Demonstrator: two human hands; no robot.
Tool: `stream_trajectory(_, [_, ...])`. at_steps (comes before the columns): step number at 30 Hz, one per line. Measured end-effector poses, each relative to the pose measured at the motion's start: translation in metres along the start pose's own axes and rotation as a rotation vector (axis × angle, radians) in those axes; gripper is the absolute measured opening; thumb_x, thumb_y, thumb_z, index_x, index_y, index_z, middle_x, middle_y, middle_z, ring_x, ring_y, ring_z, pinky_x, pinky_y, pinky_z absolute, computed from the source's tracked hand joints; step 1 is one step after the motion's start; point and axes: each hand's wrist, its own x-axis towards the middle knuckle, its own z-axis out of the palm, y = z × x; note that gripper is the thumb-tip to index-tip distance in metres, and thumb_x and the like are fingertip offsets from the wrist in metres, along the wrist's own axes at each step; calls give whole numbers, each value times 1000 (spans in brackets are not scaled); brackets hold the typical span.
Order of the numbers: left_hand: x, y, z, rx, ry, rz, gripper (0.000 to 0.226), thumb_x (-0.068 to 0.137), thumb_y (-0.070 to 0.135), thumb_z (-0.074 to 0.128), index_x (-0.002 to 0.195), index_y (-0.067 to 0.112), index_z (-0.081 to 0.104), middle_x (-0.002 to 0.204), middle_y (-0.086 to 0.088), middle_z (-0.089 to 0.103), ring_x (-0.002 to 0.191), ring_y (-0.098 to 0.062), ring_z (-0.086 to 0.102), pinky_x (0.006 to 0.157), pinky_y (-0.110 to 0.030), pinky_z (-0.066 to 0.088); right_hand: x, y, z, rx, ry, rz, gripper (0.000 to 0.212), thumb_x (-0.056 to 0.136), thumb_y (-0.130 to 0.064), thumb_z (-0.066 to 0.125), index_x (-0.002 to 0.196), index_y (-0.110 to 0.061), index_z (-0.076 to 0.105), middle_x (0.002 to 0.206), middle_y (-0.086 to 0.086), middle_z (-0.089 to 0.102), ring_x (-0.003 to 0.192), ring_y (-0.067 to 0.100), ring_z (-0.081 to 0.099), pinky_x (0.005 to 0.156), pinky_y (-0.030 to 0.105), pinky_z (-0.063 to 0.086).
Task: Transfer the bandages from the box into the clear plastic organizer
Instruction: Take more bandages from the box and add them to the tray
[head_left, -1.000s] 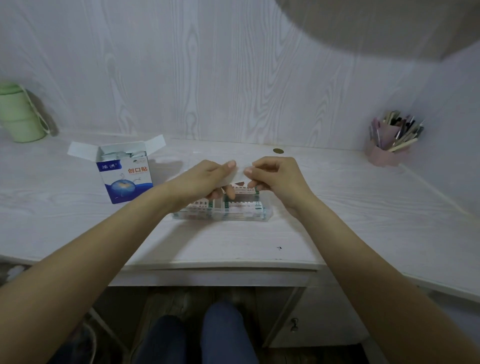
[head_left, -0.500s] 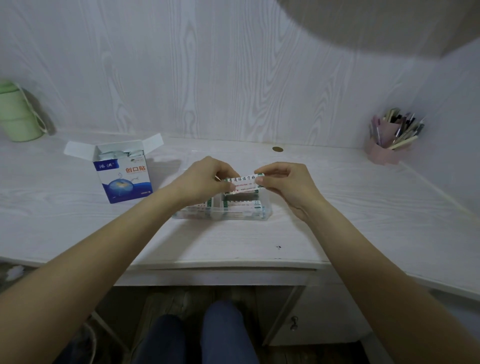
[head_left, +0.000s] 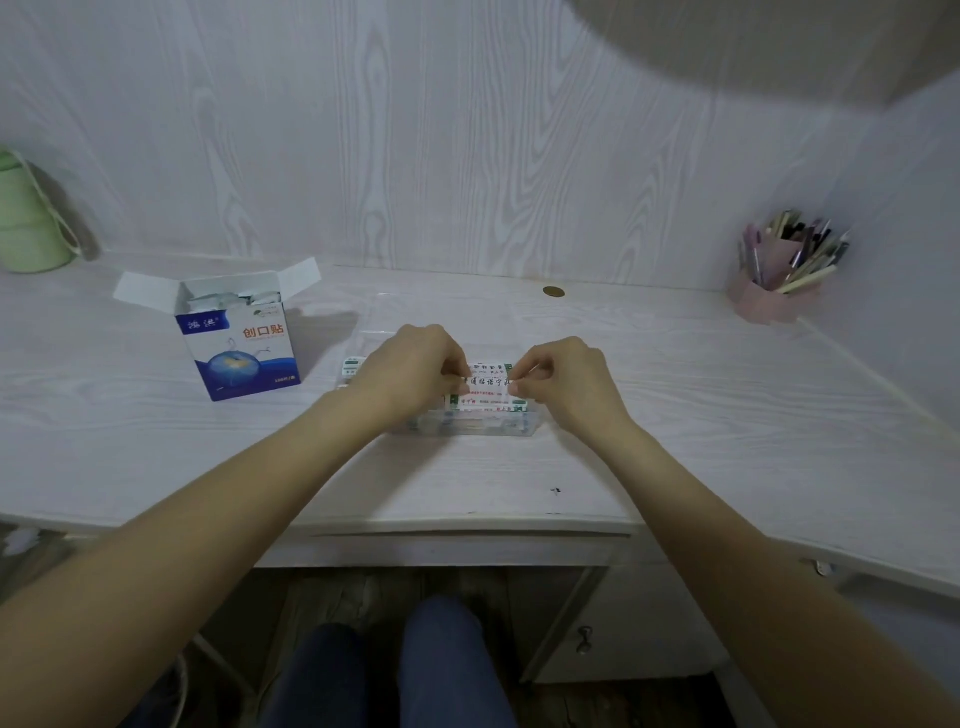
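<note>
Both hands, left hand (head_left: 410, 371) and right hand (head_left: 566, 376), pinch opposite ends of a bandage strip (head_left: 488, 382) with curled fingers, just above the clear plastic organizer (head_left: 467, 423) on the desk (head_left: 727, 415). It seems to already hold bandages. Left of it stands the open box (head_left: 236, 338).

Both hands sit lower in the middle of the frame than a second ago. The left hand (head_left: 410, 371) and right hand (head_left: 563, 382) now pinch the ends of a bandage strip (head_left: 488, 382) just above the clear organizer (head_left: 467, 423), printed side up.
</note>
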Motion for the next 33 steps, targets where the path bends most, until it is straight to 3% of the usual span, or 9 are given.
stream_trajectory(3, [-2, 1, 2, 56, 10, 4, 17, 86, 17, 67, 103, 17, 70, 95, -1, 71, 79, -16, 57, 75, -28, 47, 0, -2, 2, -84, -29, 7, 9, 78, -17, 74, 75, -23, 69, 66, -10, 60, 71, 10, 59, 66, 27, 46])
stream_trajectory(6, [-4, 1, 2, 149, 20, 16, 14, 86, 18, 64, 100, 21, 68, 97, 3, 67, 90, -18, 57, 69, -26, 38, -1, -5, 3, -131, -51, 11, 6, 79, -17, 73, 76, -23, 71, 71, -8, 62, 77, 12, 62, 64, 25, 43])
stream_trajectory(10, [-6, 2, 2, 257, -14, 25, 15, 86, 20, 66, 101, 19, 69, 98, 0, 47, 100, -24, 54, 71, -30, 38, -2, -10, 3, -192, -69, 13, 6, 80, -18, 71, 76, -22, 70, 73, -7, 63, 78, 14, 59, 57, 24, 38])
stream_trajectory(14, [-3, 1, 1, 275, -41, 5, 15, 85, 18, 66, 99, 19, 70, 106, -6, 49, 100, -28, 54, 82, -34, 45, 0, -12, 2, -283, -112, -3, 6, 79, -17, 71, 75, -21, 70, 76, -5, 64, 76, 14, 57, 53, 23, 34])
stream_trajectory(16, [-2, 1, 1, 278, -36, 2, 15, 84, 18, 67, 99, 17, 70, 108, -7, 49, 99, -28, 54, 79, -33, 44, 3, -14, 1, -302, -127, -5, 3, 78, -18, 72, 76, -20, 71, 74, -5, 63, 74, 15, 56, 52, 23, 33])
stream_trajectory(24, [0, 3, 0, 319, -68, -1, 19, 86, 17, 64, 105, 18, 69, 114, -8, 49, 101, -28, 54, 83, -35, 45, 10, -14, 1, -374, -181, 47, 4, 80, -21, 73, 83, -19, 73, 88, 3, 69, 83, 22, 61, 62, 27, 37])
stream_trajectory(33, [7, 3, 4, 363, -129, -22, 23, 87, 22, 62, 109, 14, 66, 114, -10, 49, 104, -28, 53, 77, -33, 42, 14, -14, 2, -391, -223, 62, 6, 81, -25, 72, 81, -19, 71, 83, 2, 64, 83, 22, 59, 64, 28, 38])
